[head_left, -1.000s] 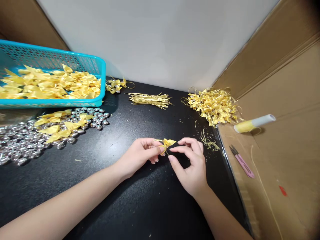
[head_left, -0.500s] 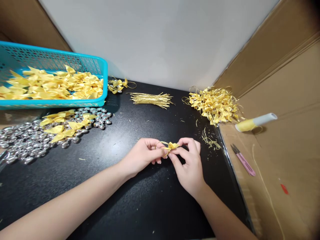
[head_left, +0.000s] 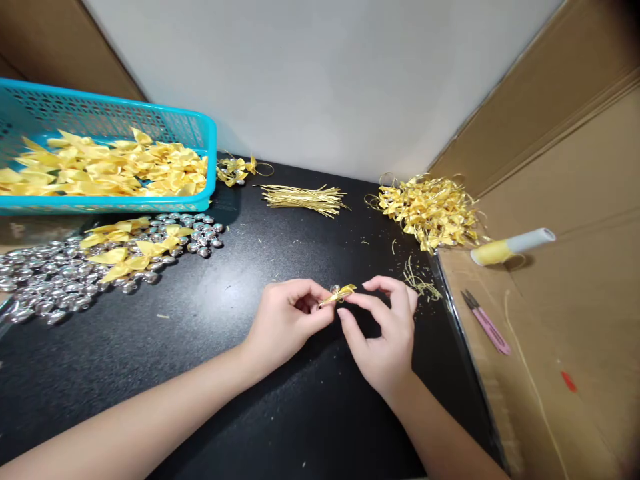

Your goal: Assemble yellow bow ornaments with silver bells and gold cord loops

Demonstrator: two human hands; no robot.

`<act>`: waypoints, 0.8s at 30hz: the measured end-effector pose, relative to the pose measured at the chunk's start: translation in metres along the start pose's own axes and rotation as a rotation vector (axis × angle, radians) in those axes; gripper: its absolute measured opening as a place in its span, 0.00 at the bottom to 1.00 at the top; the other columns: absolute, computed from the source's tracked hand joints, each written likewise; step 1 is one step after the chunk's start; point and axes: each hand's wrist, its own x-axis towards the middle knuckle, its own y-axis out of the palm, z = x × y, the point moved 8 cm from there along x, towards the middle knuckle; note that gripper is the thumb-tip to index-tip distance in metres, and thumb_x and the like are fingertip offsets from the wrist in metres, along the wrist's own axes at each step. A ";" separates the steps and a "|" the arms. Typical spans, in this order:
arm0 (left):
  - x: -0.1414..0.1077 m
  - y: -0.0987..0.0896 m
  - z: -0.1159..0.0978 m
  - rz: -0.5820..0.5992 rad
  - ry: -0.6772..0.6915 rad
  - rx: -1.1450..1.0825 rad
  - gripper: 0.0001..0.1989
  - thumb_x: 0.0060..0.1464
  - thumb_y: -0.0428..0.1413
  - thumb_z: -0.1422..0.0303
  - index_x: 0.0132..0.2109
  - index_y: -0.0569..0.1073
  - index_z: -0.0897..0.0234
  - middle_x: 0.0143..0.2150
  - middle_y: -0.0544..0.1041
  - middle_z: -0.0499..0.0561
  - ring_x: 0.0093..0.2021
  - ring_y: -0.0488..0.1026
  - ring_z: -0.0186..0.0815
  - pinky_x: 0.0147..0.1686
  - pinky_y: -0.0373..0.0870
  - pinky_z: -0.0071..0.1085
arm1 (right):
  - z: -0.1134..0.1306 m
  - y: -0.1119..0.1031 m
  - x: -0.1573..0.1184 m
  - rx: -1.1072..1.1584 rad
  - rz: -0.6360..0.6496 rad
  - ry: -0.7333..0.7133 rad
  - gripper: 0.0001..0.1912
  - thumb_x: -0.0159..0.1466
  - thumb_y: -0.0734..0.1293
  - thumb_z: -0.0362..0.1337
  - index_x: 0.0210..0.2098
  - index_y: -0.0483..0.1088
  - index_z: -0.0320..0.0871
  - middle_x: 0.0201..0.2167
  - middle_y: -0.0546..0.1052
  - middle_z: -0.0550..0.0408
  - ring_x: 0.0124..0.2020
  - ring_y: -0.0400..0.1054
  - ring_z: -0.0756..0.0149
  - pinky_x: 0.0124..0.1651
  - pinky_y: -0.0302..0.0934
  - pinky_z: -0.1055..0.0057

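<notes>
My left hand (head_left: pixel 290 313) pinches a small yellow ribbon bow (head_left: pixel 343 292) between thumb and fingertips, above the black table. A silvery bead shows beside the bow. My right hand (head_left: pixel 383 327) is just to the right, its thumb and fingers apart, with the index fingertip at the bow's right edge. Behind the hands lies a bundle of gold ties (head_left: pixel 303 199). To the left, silver beads (head_left: pixel 55 277) are spread out with several yellow bows (head_left: pixel 125 257) on top of them.
A blue basket (head_left: pixel 213 160) of yellow bows stands at the back left. Finished-looking bows with gold loops (head_left: pixel 430 210) are heaped at the back right, near trimmed scraps (head_left: pixel 420 280). Pink snips (head_left: pixel 490 330) and a pale tube (head_left: pixel 515 245) lie on cardboard at right.
The thumb and index finger of my right hand have parted from the bow's underside and spread. My left hand still pinches the bow, which has turned and now shows a bead.
</notes>
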 end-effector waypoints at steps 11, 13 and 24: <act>-0.001 0.005 -0.004 0.051 0.063 0.060 0.06 0.50 0.58 0.70 0.27 0.76 0.66 0.20 0.73 0.46 0.21 0.65 0.27 0.21 0.60 0.22 | -0.006 0.007 0.001 0.057 0.041 0.038 0.06 0.61 0.68 0.31 0.32 0.76 0.47 0.37 0.71 0.52 0.44 0.65 0.59 0.46 0.64 0.59; -0.001 0.007 0.001 0.067 0.006 0.010 0.05 0.49 0.58 0.70 0.27 0.75 0.66 0.21 0.72 0.45 0.22 0.65 0.27 0.22 0.60 0.22 | -0.006 0.009 0.000 0.065 0.049 0.041 0.06 0.62 0.68 0.30 0.32 0.75 0.47 0.37 0.70 0.53 0.43 0.65 0.60 0.45 0.64 0.60; 0.006 0.016 0.026 0.152 -0.262 -0.194 0.09 0.45 0.60 0.65 0.26 0.71 0.67 0.21 0.71 0.45 0.22 0.64 0.27 0.23 0.59 0.23 | -0.024 0.008 -0.005 0.584 0.015 0.202 0.08 0.65 0.65 0.28 0.35 0.73 0.46 0.37 0.74 0.55 0.34 0.72 0.69 0.38 0.70 0.69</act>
